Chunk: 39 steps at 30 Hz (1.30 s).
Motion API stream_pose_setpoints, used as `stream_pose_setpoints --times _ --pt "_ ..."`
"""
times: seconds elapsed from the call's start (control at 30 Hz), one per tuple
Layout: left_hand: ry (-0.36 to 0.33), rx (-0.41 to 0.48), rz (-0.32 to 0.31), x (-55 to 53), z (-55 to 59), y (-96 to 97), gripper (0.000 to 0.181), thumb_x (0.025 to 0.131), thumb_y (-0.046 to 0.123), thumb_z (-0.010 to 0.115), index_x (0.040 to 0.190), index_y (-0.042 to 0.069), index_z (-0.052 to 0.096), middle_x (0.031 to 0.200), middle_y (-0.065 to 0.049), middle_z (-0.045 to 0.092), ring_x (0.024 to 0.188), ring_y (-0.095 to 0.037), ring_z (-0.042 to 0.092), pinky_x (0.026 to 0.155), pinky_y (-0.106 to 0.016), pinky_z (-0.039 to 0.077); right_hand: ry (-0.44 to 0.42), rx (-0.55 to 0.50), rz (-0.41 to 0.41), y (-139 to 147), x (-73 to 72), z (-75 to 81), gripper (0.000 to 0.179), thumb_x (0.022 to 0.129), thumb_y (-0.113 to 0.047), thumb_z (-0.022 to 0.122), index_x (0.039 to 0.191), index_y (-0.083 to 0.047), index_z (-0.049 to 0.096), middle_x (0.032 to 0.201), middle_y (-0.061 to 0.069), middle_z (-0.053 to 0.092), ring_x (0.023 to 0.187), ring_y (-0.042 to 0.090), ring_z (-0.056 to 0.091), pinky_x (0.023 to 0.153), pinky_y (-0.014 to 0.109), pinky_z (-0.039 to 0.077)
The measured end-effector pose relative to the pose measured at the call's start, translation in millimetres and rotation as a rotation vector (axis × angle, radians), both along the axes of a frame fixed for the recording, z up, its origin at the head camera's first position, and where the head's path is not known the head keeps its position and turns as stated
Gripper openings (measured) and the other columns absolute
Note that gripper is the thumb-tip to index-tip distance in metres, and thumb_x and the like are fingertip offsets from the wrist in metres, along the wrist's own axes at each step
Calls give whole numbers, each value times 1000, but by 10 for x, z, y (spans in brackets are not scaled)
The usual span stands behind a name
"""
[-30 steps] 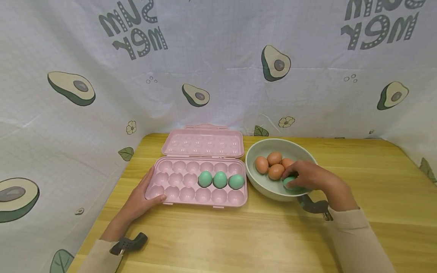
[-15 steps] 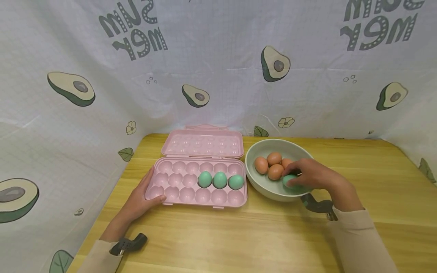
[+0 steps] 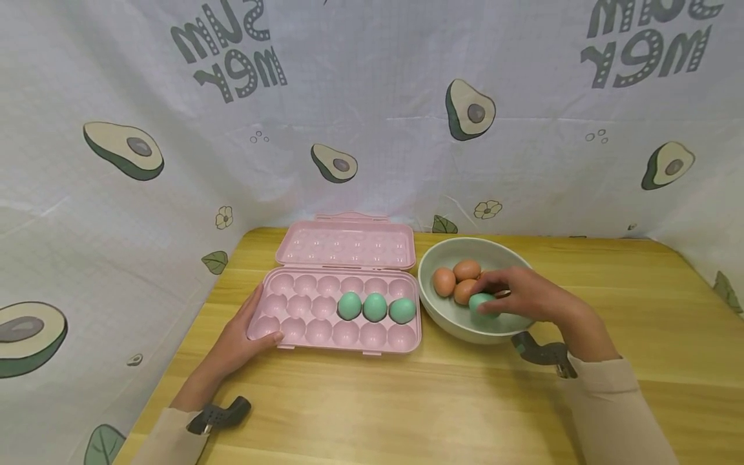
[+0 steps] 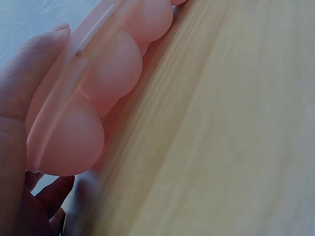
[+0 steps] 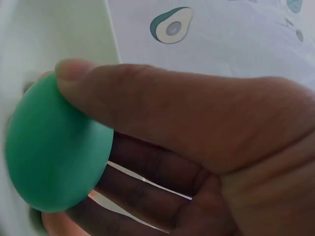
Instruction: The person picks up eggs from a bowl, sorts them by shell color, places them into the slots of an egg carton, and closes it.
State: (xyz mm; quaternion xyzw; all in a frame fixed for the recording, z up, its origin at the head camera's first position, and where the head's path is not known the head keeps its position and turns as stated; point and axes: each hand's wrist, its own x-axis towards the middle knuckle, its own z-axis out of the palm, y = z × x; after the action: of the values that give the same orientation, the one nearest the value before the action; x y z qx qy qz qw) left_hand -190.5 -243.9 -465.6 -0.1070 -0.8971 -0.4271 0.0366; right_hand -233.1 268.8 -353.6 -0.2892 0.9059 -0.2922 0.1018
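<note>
My right hand (image 3: 526, 297) pinches a green egg (image 3: 480, 302) between thumb and fingers, over the inside of a pale green bowl (image 3: 456, 326). The right wrist view shows the thumb on one side of that egg (image 5: 56, 147) and the other fingers behind it. Brown eggs (image 3: 444, 282) lie in the bowl, one partly hidden by my hand. At the left end of a pink egg carton (image 3: 345, 332), my left hand (image 3: 238, 339) grips the edge, thumb along the rim and fingertips under the outer cup (image 4: 69, 137). Three green eggs (image 3: 374, 307) sit in the carton's middle row, on its right side.
The carton's lid (image 3: 345, 242) is folded back behind it. Bowl and carton stand side by side on a wooden table (image 3: 378, 400). A white cloth with avocado prints (image 3: 471, 110) hangs behind and at the left.
My right hand has raised the green egg from the bowl's bottom and shifted it slightly left, in front of the brown eggs. The left hand and the carton stay put.
</note>
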Motion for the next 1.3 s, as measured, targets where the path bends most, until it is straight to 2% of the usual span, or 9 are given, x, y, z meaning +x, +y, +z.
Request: stream_pose_setpoints --times 0.23,0.57,0.73,0.93,1.1,1.3 --pt "1 -1 0 1 14 0 106 76 33 79 156 17 11 159 -16 16 142 -42 19 110 -63 20 -54 -126 0 -66 6 3 26 84 -23 75 105 -8 70 101 -1 69 93 13 64 84 34 54" --pt "9 -3 -3 -12 28 12 106 77 34 79 156 15 12 159 -15 16 143 -41 19 110 -62 20 69 -225 -30 -172 9 -23 28 81 -15 78 105 -6 69 101 3 68 93 10 63 85 46 54" --pt "4 1 -3 -19 30 27 106 77 35 79 156 17 12 159 -15 16 142 -41 20 110 -62 20 124 -240 -40 -205 16 -31 25 83 -14 76 107 -8 71 107 3 68 92 9 64 85 39 55" --pt "-4 -9 3 -19 33 31 105 77 36 79 157 18 12 159 -15 17 142 -41 20 110 -62 21 191 -283 -37 -280 49 -12 27 82 -11 76 109 -6 71 104 2 71 93 6 65 82 32 56" --pt "-7 -6 6 -3 25 28 105 77 36 79 156 18 12 159 -15 17 142 -42 20 110 -63 20 171 -334 -57 -384 71 -4 30 84 -10 75 113 -6 70 105 3 71 94 8 66 82 28 55" --pt "-3 -14 8 21 15 20 105 77 36 78 156 17 12 159 -16 17 142 -42 20 110 -63 21 135 -390 -109 -499 86 -3 32 83 -13 76 114 -7 70 106 6 69 94 24 69 77 26 56"
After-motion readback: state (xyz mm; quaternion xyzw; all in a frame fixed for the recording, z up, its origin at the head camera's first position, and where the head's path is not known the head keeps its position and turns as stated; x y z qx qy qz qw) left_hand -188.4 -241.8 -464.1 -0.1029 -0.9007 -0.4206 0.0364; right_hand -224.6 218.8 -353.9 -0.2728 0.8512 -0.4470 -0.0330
